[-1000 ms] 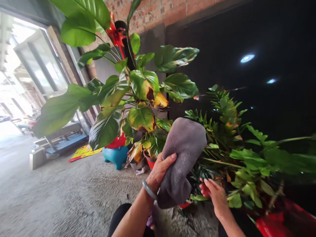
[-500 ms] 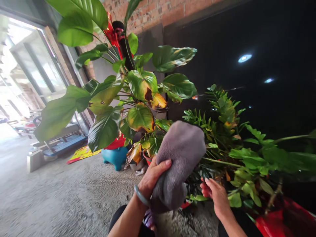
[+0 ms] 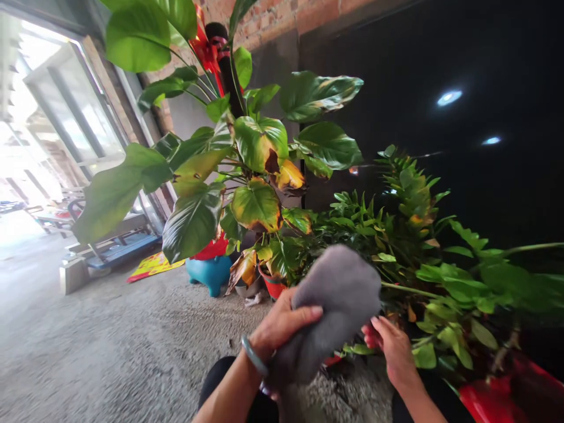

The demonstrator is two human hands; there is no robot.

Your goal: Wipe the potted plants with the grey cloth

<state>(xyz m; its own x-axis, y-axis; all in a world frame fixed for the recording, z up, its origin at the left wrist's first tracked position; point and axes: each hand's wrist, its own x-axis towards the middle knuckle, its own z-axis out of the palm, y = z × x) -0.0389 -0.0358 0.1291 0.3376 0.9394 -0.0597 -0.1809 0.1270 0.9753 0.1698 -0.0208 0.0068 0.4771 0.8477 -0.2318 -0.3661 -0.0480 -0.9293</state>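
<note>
We count one cloth (image 3: 341,294), one bangle (image 3: 252,356) and two hands. Our left hand (image 3: 282,323) grips the cloth, at its two o'clock; the cloth lies at ten o'clock from our half-curled right hand (image 3: 392,349), whose pinch we cannot tell.

One head-worn view looks forward and down, from close above the cloth (image 3: 341,296), facing the plant (image 3: 257,205) beyond it.

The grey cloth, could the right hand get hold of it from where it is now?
Probably yes: the right hand is close beside the grey cloth, with nothing visible standing between them. The left hand grips the opposite side, leaving the edge facing the right hand uncovered.
</note>
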